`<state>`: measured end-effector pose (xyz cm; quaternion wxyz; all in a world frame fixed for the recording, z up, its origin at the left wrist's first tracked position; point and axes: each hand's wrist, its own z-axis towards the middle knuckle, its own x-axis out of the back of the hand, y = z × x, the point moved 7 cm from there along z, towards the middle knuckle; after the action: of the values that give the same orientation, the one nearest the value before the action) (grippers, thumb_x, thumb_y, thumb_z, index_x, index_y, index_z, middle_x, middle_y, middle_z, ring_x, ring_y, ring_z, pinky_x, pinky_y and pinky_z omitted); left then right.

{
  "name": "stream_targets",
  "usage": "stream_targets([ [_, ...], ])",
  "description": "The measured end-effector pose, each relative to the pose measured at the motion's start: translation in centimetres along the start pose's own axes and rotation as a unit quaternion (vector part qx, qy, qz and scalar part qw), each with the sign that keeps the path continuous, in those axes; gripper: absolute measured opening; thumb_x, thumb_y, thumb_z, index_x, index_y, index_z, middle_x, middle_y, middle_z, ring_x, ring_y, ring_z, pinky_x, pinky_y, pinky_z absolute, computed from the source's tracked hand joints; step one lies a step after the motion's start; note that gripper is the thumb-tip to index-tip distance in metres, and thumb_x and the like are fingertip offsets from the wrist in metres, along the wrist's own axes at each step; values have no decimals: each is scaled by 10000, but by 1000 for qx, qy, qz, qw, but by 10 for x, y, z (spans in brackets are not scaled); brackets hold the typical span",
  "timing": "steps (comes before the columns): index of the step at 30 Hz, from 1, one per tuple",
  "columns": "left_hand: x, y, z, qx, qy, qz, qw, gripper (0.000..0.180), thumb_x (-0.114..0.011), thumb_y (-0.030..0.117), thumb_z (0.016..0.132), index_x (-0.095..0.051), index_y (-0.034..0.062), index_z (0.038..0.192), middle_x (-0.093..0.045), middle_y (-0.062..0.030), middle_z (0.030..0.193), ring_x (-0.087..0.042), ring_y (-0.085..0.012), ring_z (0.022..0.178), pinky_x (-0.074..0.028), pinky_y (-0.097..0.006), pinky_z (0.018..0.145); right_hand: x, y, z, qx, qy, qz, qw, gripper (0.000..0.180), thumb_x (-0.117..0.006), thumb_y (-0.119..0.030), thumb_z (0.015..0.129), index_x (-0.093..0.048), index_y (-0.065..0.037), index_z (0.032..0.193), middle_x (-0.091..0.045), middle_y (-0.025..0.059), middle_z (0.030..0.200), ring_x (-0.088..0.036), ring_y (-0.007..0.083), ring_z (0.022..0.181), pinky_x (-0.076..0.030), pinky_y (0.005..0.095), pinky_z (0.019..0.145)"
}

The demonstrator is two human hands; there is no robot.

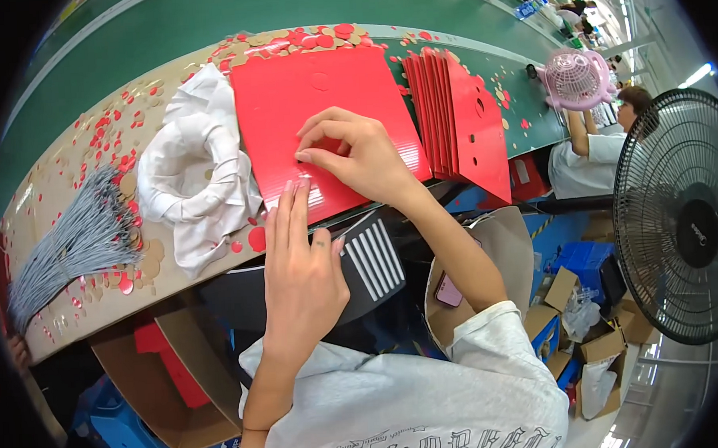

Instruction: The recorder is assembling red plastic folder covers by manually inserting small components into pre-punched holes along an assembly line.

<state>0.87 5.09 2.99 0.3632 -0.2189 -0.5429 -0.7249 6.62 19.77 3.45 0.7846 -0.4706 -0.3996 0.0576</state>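
A glossy red sheet [277, 99], with a round cut outline near its far edge, lies flat on the table in front of me. My left hand [303, 262] is open, its fingers stretched out and their tips resting on the sheet's near left edge. Over the middle of the sheet my right hand [356, 154] is closed, thumb and index fingertips brought together just above the red surface. Whatever is between them, if anything, is too small to make out. Folded red panels with punched holes [479, 119] stand in a row right of the sheet.
Left of the sheet sit a twisted white cloth [182, 164] and a bundle of grey strings [75, 244]. Red and tan discs [315, 40] litter the table. A cardboard box [193, 367] stands below; a black fan [683, 218] and a seated person [593, 162] are at the right.
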Motion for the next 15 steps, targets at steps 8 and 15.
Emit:
stream_targets([
  [8, 1, -9, 0, 44, -31, -3, 999, 108, -571, 1, 913, -585, -83, 848, -440, -237, 1479, -361, -452, 1407, -283, -573, 1158, -19, 9, 3, 58, 91, -49, 993, 102, -804, -131, 762, -754, -65, 822, -661, 79, 901, -679, 243, 827, -555, 362, 737],
  [15, -6, -1, 1, 33, -32, 23, 999, 128, -551, 17, 939, -582, -93, 880, -440, -229, 1493, -363, -442, 1415, -262, -579, 1179, -8, 7, -8, 80, 136, -66, 985, 111, -809, -123, 751, -766, -89, 847, -663, 43, 893, -672, 222, 802, -557, 343, 711],
])
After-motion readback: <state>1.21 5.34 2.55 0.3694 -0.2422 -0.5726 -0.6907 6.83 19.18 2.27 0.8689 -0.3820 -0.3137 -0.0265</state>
